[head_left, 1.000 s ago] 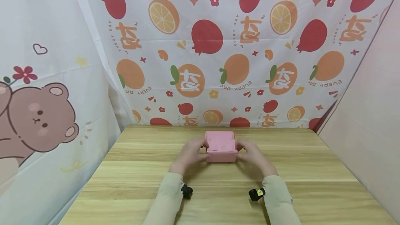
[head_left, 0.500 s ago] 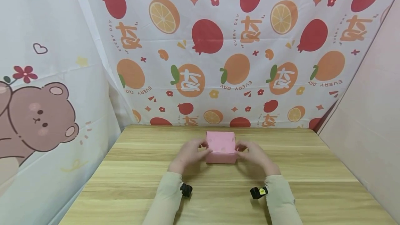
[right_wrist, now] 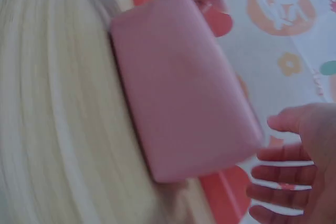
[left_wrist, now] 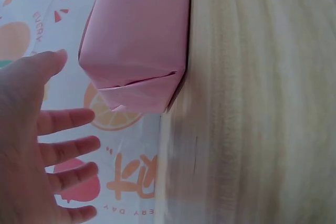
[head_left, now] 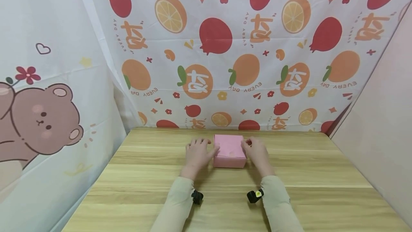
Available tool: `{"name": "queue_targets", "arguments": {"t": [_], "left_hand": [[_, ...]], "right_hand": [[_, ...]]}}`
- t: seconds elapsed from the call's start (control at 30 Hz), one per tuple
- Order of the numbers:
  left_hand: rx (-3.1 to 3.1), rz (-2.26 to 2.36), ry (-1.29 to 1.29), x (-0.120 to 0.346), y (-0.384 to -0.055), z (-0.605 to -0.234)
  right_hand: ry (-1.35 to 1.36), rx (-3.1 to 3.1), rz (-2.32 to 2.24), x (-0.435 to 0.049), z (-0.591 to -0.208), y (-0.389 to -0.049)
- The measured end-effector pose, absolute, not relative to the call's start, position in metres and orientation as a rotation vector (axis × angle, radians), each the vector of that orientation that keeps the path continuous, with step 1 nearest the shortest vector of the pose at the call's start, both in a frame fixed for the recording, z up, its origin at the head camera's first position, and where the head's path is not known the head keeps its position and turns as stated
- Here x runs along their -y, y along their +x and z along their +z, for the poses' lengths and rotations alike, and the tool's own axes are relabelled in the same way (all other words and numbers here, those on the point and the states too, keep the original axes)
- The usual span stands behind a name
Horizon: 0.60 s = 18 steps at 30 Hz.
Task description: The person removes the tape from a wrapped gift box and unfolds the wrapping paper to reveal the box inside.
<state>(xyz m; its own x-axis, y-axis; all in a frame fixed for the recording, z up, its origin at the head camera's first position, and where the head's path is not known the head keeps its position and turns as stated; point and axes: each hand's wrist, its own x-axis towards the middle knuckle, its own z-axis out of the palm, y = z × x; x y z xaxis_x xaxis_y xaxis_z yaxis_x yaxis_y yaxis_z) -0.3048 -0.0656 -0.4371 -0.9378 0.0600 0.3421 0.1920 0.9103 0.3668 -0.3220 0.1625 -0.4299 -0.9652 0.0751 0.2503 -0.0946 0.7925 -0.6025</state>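
A pink cardboard box stands on the wooden table in the head view, its lid lying flat over the front wall. At its left side is my left hand, thumb by the lid's upper left edge and fingers spread. The left wrist view shows those fingers straight and apart from the box, whose folded end faces the camera. My right hand is at the box's right side, fingertips close to the lid's edge. Its fingers are extended and hold nothing in the right wrist view, near a corner of the box.
The wooden table ends at a fruit-print curtain close behind the box. A white cloth with a printed bear hangs at the left, and a pale panel borders the right. Each wrist carries a small black camera.
The lid's front edge, which stuck out slightly before, now lies down flush with the front wall. Both hands have loosened from the box's sides, the left fingers spreading and the hands rising slightly.
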Motion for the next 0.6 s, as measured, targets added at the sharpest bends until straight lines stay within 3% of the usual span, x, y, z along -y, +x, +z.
{"name": "queue_targets", "arguments": {"t": [0.2,0.6], "left_hand": [[2.85,-0.514,-0.216,0.067,-0.304,-0.441],[2.896,-0.525,-0.276,0.065,-0.301,-0.438]], "right_hand": [[-0.128,2.674,0.893,-0.147,-0.44,-0.326],[-0.066,2.496,0.827,-0.138,-0.447,-0.326]]}}
